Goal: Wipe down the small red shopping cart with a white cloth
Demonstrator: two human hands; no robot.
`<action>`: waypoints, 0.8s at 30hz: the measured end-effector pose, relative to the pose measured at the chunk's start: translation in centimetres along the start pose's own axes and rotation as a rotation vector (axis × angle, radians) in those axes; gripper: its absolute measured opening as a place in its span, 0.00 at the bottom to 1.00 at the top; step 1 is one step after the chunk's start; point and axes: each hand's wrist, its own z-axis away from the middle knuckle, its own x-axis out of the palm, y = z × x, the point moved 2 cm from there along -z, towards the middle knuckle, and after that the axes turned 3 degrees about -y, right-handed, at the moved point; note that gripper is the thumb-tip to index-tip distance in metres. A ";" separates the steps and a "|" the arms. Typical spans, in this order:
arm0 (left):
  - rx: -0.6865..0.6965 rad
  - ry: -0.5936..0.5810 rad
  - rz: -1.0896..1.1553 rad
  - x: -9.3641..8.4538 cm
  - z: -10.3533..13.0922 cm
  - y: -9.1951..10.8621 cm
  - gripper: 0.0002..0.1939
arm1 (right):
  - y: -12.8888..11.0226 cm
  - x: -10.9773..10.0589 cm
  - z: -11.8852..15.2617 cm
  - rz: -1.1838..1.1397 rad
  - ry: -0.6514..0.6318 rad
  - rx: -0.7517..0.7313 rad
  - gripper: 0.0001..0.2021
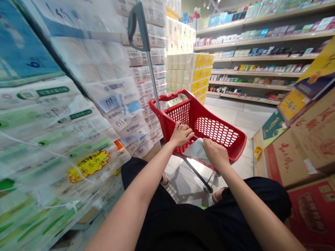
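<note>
A red shopping cart [217, 122] with perforated walls stands in front of my knees, its grey handle [142, 28] rising at the upper left. My left hand [181, 135] rests on the near rim of the basket, fingers bent over it and pressed together. Just right of it, my right hand [214, 151] is closed round the edge of a pale grey-white cloth [198, 150]. The cloth hangs over the near rim of the cart. My right fingertips are partly hidden behind the cloth.
Stacked tissue packs [120, 104] with price signs line the left side. Cardboard boxes [285, 153] are piled at the right. Yellow and white packs [201, 73] stand behind the cart, and shelves of small goods [256, 75] fill the back.
</note>
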 end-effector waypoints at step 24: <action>0.008 -0.016 -0.031 0.4 -0.2 -0.2 0.18 | -0.2 -0.7 0.5 0.041 -0.104 0.076 0.17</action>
